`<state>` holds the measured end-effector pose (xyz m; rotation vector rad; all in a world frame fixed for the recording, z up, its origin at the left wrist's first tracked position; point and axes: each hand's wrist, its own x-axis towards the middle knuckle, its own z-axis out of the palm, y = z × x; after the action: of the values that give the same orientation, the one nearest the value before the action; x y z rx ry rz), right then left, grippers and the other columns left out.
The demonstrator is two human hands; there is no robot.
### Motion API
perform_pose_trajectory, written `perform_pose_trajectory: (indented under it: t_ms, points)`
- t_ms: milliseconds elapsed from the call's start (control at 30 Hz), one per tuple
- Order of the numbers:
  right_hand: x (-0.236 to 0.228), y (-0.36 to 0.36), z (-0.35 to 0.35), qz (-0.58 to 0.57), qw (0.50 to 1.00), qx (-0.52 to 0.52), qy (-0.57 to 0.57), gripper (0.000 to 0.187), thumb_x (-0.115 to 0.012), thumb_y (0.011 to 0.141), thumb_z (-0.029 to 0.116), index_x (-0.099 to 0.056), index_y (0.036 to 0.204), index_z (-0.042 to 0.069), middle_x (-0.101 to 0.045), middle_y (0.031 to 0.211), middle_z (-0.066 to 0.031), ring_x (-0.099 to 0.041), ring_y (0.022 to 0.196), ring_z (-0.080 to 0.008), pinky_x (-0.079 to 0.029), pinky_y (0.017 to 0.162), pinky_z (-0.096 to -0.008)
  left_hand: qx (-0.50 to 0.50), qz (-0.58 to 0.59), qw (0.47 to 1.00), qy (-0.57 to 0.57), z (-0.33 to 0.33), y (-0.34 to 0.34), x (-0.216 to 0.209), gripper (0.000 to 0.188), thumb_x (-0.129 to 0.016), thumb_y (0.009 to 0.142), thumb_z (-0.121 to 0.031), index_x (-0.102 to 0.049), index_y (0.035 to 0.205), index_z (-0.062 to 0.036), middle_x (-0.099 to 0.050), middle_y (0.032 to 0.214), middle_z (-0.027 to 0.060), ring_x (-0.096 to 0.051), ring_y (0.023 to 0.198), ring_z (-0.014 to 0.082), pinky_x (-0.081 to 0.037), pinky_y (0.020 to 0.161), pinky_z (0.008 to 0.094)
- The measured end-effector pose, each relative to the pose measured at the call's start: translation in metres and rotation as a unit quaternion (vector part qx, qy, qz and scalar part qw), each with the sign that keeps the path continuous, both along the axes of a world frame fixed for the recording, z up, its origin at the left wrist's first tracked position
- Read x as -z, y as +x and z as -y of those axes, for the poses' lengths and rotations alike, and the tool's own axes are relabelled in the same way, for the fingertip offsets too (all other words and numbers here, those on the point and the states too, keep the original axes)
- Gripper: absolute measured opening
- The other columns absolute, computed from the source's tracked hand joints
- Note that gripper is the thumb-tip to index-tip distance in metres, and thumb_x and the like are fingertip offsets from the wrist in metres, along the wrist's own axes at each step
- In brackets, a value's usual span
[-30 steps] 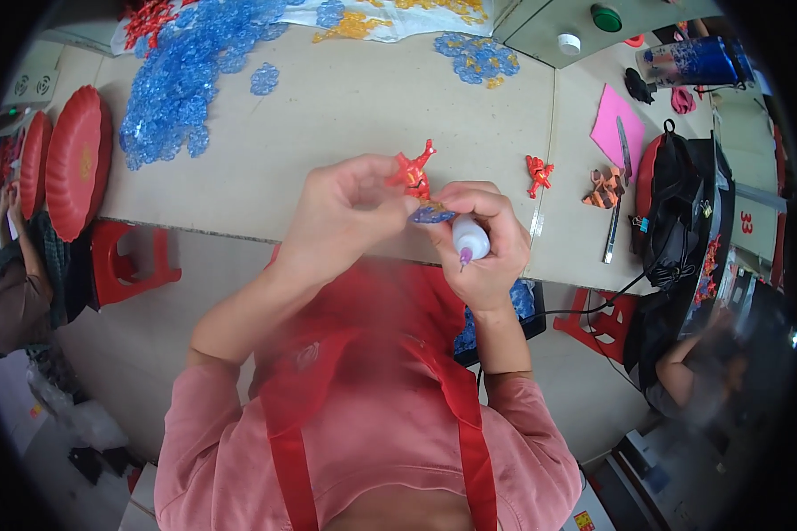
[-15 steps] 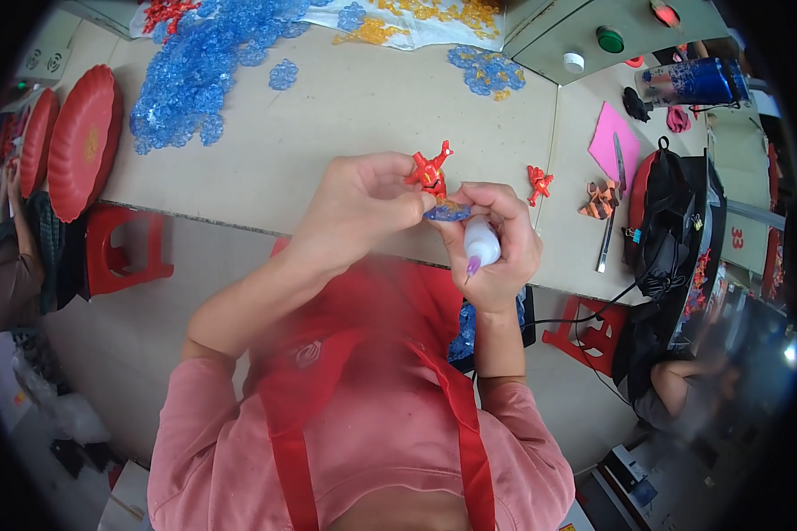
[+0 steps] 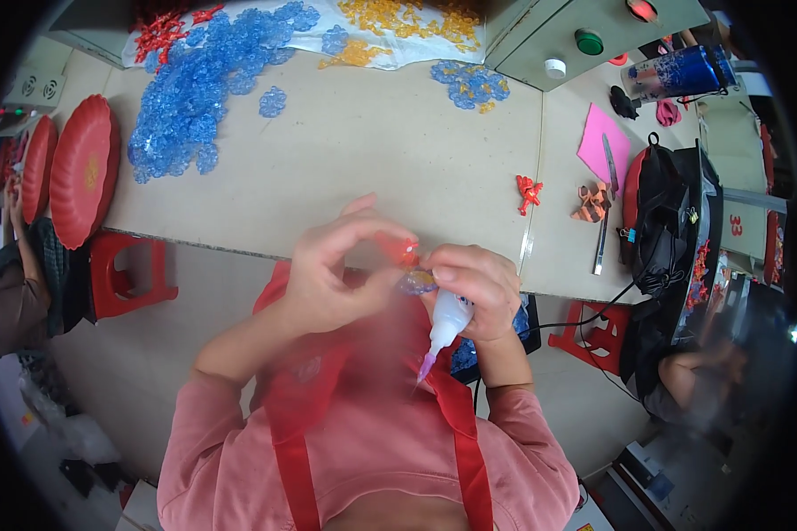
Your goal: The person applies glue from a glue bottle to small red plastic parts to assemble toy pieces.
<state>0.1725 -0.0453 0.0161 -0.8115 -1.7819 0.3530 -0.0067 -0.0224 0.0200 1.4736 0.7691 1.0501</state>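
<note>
Between thumb and fingers, my left hand (image 3: 336, 270) pinches a small red figurine (image 3: 406, 254), partly hidden by the fingers and blurred. Just below the figurine is a translucent blue base (image 3: 416, 283) with a yellowish patch, held at the fingertips of my right hand (image 3: 480, 292). Figurine and base meet or nearly meet; I cannot tell which. My right hand also grips a white squeeze bottle (image 3: 452, 317) against its palm, the purple nozzle tilted down toward my apron. Another red figurine (image 3: 529, 194) lies on the table to the right.
Blue translucent pieces (image 3: 181, 115) are heaped at the far left, with yellow pieces (image 3: 416, 22) on white sheeting behind. Blue-and-yellow pieces (image 3: 469, 84) lie at the back. To the right are a pink sheet (image 3: 598, 146), tweezers (image 3: 601, 243) and a black bag (image 3: 669, 212). Red plates (image 3: 84, 168) stand left.
Both hands have come down toward my body with the figurine, base and bottle. The bottle's nozzle now hangs lower, over the apron. The view has shifted slightly.
</note>
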Motion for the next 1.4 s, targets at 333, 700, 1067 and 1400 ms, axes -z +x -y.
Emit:
perform_pose_trajectory:
  t_ms: [333, 700, 1067, 1400]
  points:
    - [-0.004, 0.0, -0.002, 0.038, 0.999, 0.004, 0.016, 0.035, -0.068, 0.056, 0.004, -0.062, 0.09, 0.002, -0.062, 0.078, -0.0103, -0.061, 0.06, -0.0185, -0.047, 0.047, -0.0249, -0.001, 0.003, 1.0, 0.006, -0.002, 0.001, 0.004, 0.026, -0.063, 0.067, 0.002, -0.06, 0.092, -0.0062, -0.064, 0.081, 0.0006, -0.061, 0.079, 0.0133, -0.025, 0.103, 0.0447]
    - [-0.009, -0.003, -0.007, 0.051, 0.998, 0.016, 0.011, 0.031, -0.067, 0.058, 0.004, -0.064, 0.088, 0.002, -0.062, 0.075, -0.0088, -0.06, 0.058, -0.0178, -0.046, 0.047, -0.0234, 0.0, 0.031, 0.999, -0.043, -0.002, 0.001, 0.009, 0.027, -0.062, 0.069, 0.002, -0.06, 0.095, -0.0044, -0.063, 0.08, 0.0, -0.06, 0.079, 0.0109, -0.024, 0.103, 0.0433]
    - [-0.013, -0.004, -0.018, -0.005, 0.986, 0.01, -0.165, 0.046, -0.07, 0.058, -0.006, -0.057, 0.101, 0.002, -0.062, 0.076, -0.01, -0.062, 0.062, -0.0187, -0.048, 0.052, -0.0253, -0.017, 0.144, 0.949, -0.281, 0.0, 0.011, 0.006, 0.03, -0.054, 0.077, -0.002, -0.054, 0.106, 0.0029, -0.06, 0.096, 0.0085, -0.058, 0.088, 0.0151, -0.038, 0.092, 0.0312]
    - [0.005, -0.002, -0.015, -0.09, 0.971, 0.017, -0.22, 0.045, -0.077, 0.061, -0.002, -0.055, 0.1, 0.001, -0.062, 0.08, -0.008, -0.062, 0.064, -0.0136, -0.049, 0.057, -0.0233, -0.005, 0.109, 0.935, -0.337, -0.01, 0.007, -0.002, 0.027, -0.054, 0.082, -0.005, -0.057, 0.107, 0.0041, -0.062, 0.099, 0.0086, -0.056, 0.093, 0.0127, -0.04, 0.087, 0.0267]
